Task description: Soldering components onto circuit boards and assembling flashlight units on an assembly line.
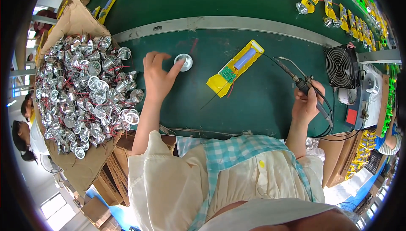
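Note:
A small reflector cup (183, 62) with a white rim lies on the green bench. The thumb tip of my left hand (157, 78) overlaps the cup's near left side, while the fingers stay apart from the thumb, left of the cup. In the middle of the bench rests a yellow plastic casing (216, 81), set at a slant. It holds a purple battery cell (245, 59) and a green circuit board (227, 74), with thin black and red wires coming off. To the right, my right hand (308, 102) grips a soldering iron (303, 86), its metal tip pointing up and left.
A large heap of silvery reflector cups (91, 87) with red wires fills a cardboard box (76, 13) at left. A black fan (341, 67) stands at right, near a white solder reel (372, 83). Behind a metal rail (211, 22) sit yellow assemblies (311, 2).

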### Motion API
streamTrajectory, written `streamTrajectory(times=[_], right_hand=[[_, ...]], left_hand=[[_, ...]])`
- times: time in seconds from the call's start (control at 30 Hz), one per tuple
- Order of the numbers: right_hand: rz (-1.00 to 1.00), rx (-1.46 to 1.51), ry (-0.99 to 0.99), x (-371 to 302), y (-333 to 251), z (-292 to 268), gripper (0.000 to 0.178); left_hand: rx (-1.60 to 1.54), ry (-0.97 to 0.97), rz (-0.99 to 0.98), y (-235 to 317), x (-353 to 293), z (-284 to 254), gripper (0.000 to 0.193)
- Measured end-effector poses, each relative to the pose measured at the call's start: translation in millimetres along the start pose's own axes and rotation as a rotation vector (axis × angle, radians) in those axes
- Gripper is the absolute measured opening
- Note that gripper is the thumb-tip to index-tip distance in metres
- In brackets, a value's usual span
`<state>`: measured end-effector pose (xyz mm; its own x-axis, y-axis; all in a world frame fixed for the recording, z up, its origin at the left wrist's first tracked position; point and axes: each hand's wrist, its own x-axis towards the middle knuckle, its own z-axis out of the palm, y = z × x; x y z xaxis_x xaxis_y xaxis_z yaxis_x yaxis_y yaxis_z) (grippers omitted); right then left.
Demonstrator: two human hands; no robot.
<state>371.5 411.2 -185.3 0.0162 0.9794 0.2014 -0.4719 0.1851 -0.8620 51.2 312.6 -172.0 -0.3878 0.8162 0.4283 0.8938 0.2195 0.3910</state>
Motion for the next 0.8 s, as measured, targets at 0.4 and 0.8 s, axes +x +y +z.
streamTrajectory(times=[0.4,0.8], right_hand=[[0.06,-0.045,-0.233,-16.0,-14.2,16.6,0.019],[0.291,-0.22,-0.394,-35.1,0.8,39.5,0.021]], left_hand=[[-0.731,-0.346,-0.457,32.1,16.3,15.9,0.01],[-0.453,-0.32,-0.22,68.1,-23.0,17.6,0.006]])
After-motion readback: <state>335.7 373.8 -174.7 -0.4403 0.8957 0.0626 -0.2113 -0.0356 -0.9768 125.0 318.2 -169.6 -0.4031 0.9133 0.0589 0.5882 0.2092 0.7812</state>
